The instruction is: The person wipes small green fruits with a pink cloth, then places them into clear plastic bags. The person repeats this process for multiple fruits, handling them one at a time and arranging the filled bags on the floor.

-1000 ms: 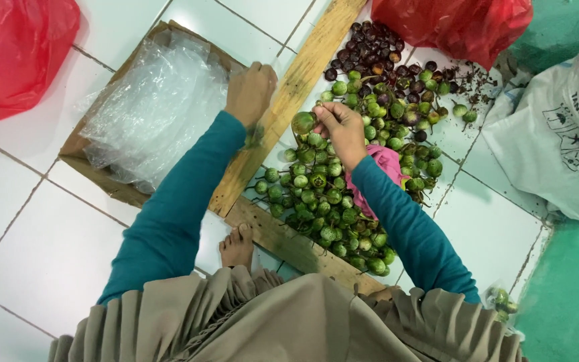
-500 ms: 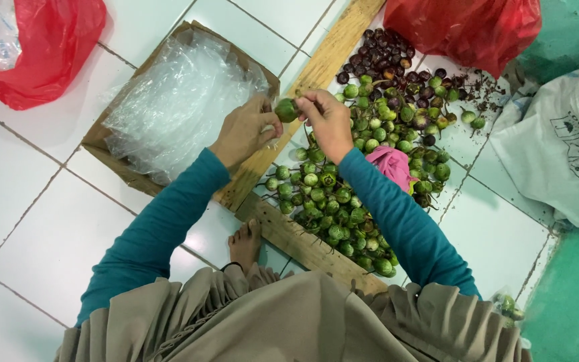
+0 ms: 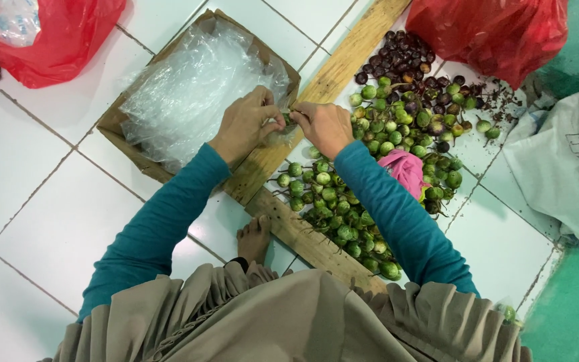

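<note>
My left hand (image 3: 248, 125) and my right hand (image 3: 324, 127) meet above the edge of a cardboard box (image 3: 116, 126) lined with clear plastic bags (image 3: 189, 94). Between their fingertips they pinch a small green round eggplant (image 3: 288, 119) together with a bit of clear plastic. A heap of the same green eggplants (image 3: 343, 201) lies on the white tiled floor to the right, fenced by a wooden plank (image 3: 343, 57) and a second plank (image 3: 303, 238). Darker purple fruits (image 3: 407, 57) lie at the heap's far end.
A pink cloth (image 3: 405, 171) lies on the heap. Red plastic bags sit at the top left (image 3: 55, 33) and top right (image 3: 497, 33). A white sack (image 3: 564, 167) lies at the right on a green floor (image 3: 577, 308). My bare foot (image 3: 254, 238) rests by the near plank.
My right hand picked an eggplant from the heap and carried it left. My left hand left the plank and joined it; both now hold it over the box edge.
</note>
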